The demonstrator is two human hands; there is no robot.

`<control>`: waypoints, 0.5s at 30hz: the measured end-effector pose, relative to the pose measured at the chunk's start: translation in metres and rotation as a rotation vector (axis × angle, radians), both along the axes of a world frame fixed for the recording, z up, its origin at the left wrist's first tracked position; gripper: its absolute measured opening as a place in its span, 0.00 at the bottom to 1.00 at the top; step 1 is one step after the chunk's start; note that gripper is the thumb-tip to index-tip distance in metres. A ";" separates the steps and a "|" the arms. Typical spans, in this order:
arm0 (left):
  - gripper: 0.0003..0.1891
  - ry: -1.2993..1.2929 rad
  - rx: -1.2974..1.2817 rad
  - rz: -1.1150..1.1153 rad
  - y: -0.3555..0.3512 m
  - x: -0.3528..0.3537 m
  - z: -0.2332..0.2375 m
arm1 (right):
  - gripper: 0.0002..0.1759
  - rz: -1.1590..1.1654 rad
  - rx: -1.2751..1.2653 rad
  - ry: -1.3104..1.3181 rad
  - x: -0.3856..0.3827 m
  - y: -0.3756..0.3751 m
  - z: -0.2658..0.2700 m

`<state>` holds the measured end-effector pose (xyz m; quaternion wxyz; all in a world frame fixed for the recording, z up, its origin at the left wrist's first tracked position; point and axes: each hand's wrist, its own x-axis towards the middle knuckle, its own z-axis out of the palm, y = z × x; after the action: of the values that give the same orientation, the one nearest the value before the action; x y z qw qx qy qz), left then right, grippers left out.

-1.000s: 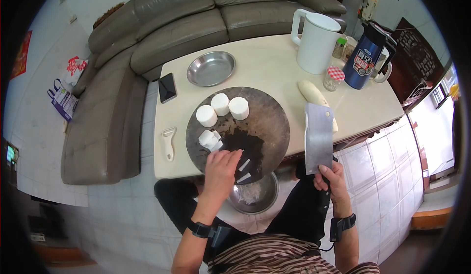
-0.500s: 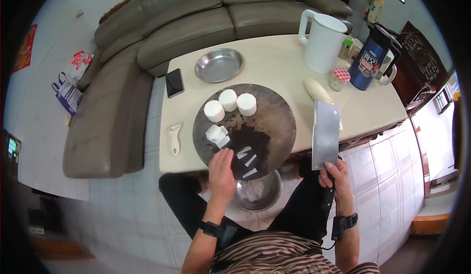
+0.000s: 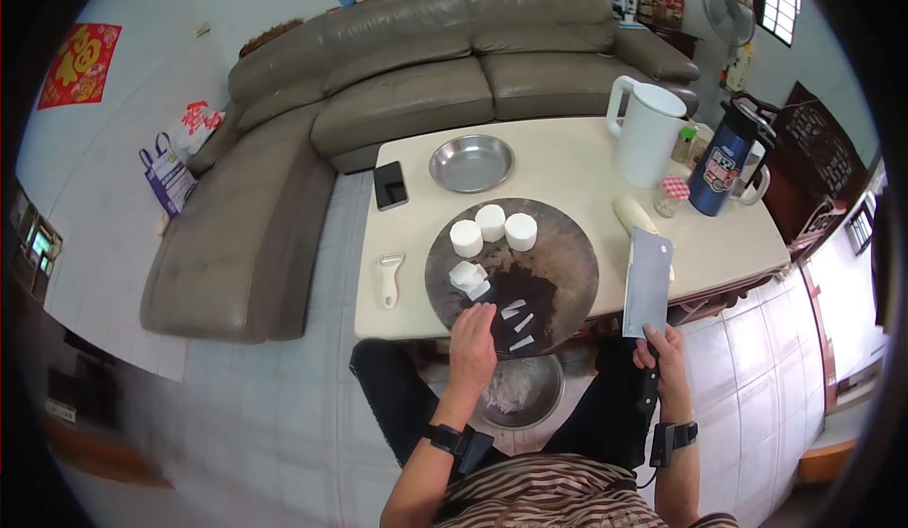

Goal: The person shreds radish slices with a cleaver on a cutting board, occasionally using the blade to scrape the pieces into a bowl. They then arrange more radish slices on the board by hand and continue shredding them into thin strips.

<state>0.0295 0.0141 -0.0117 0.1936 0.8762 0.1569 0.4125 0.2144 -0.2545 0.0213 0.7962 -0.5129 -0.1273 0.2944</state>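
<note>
My right hand (image 3: 666,358) grips the dark handle of a cleaver (image 3: 648,282), its broad blade pointing up and away beside the chopping board. My left hand (image 3: 472,344) holds nothing; its fingers stretch out over the near edge of the round, dark chopping board (image 3: 567,273). Just beyond those fingertips lies a small pile of cut white radish pieces (image 3: 467,276). Thin white strips (image 3: 523,322) lie to their right on a wet, dark patch. Farther back stand three thick radish chunks (image 3: 490,223). A long pale radish (image 3: 634,212) rests right of the board, partly hidden by the blade.
A peeler (image 3: 389,280), a phone (image 3: 390,186) and a steel dish (image 3: 472,163) lie on the table (image 3: 567,150). At the right stand a white pitcher (image 3: 651,136), a lidded jar (image 3: 672,197) and a blue flask (image 3: 724,159). A metal bowl (image 3: 544,405) with pale scraps sits below the board.
The head view has tilted up, so the table and sofa appear lower and farther right. Both hands keep nearly the same pose; the cleaver stays in my right hand.
</note>
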 end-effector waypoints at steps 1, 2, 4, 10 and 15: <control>0.19 -0.007 0.002 -0.017 0.000 -0.001 0.000 | 0.07 0.006 -0.029 0.011 -0.002 0.001 0.004; 0.17 -0.011 -0.061 -0.031 0.002 -0.002 0.000 | 0.07 0.008 -0.059 0.024 -0.003 0.001 0.009; 0.14 -0.003 -0.169 -0.042 0.002 -0.006 0.010 | 0.07 0.040 -0.161 -0.052 -0.010 0.000 0.024; 0.15 0.094 -0.156 -0.168 -0.017 -0.037 0.030 | 0.06 0.324 -0.681 -0.425 -0.031 -0.009 0.068; 0.17 0.151 -0.010 -0.174 -0.030 -0.026 0.033 | 0.07 0.557 -0.754 -1.101 -0.037 0.008 0.095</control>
<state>0.0031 -0.0157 0.0209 0.2208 0.9141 0.0966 0.3261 0.1773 -0.2463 0.1159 0.2810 -0.7752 -0.5257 0.2093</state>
